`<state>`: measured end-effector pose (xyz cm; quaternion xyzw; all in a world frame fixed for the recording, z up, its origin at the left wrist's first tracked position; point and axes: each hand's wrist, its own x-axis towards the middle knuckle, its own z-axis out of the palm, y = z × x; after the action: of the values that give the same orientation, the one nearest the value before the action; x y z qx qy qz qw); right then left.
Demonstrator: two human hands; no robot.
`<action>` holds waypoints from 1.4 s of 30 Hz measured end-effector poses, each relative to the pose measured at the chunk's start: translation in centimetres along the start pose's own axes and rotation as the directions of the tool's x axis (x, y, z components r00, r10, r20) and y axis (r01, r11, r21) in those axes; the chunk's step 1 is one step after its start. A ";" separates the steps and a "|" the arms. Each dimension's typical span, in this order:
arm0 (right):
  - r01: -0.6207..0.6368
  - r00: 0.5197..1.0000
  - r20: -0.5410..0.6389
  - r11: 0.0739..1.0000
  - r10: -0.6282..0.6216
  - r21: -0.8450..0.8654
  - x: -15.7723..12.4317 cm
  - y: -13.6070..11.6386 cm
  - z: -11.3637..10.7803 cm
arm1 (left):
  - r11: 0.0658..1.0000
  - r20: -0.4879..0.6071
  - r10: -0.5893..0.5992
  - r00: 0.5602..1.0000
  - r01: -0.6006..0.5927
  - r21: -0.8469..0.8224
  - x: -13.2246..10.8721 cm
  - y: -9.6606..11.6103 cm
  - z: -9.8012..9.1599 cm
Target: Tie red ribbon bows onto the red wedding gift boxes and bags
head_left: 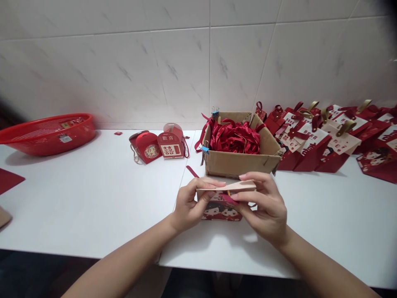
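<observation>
Carton (242, 163), far: ribbons (234, 138) inside. Basket (46, 142), far left: small items (72, 123). Left hand (192, 203) and right hand (268, 209): fingers (252, 199) gripping box (221, 211).

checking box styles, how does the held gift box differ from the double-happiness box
The held gift box shows cartoon figures; the double-happiness box, a large character. The held gift box's flap is straight-edged; the double-happiness box's top is rounded. The left hand and right hand grip the held gift box; the double-happiness box stands on the table. Both mix red and cream.
</observation>
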<state>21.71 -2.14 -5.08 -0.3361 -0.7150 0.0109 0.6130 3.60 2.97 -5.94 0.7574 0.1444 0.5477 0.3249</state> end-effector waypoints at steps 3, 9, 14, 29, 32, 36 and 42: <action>-0.017 1.000 -0.023 0.998 0.018 0.058 0.1 0.1 -0.1 | 1.000 -0.045 -0.024 0.999 0.024 0.006 0.0 -0.2 0.0; -0.134 0.991 -0.007 0.990 0.134 0.032 0.1 0.0 0.2 | 0.998 -0.068 -0.066 0.996 0.067 0.015 0.1 -0.2 0.2; -0.185 0.983 -0.009 0.981 0.185 -0.061 -0.2 0.4 0.6 | 0.999 -0.041 -0.035 0.999 0.035 -0.009 0.1 -0.2 0.2; -0.100 0.992 -0.073 0.995 0.101 0.013 -1.1 0.2 0.9 | 0.991 0.107 0.131 0.986 -0.129 -0.031 -0.1 0.2 0.0; -0.188 0.977 -0.064 0.962 0.204 0.198 -1.4 0.1 1.2 | 0.982 0.142 0.187 0.972 -0.185 -0.027 0.1 0.7 0.0; -0.104 0.994 0.044 0.971 0.097 0.215 -1.1 0.1 1.1 | 0.957 0.110 0.288 0.951 -0.290 0.002 0.4 0.8 0.2; 0.099 0.990 0.085 0.985 -0.112 0.142 -0.2 -0.4 0.6 | 0.985 0.038 0.166 0.985 -0.164 -0.048 0.6 0.7 0.4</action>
<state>21.01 -2.30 -5.21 -0.2535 -0.7570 0.0432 0.6007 4.05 2.65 -5.08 0.7705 0.0622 0.5600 0.2981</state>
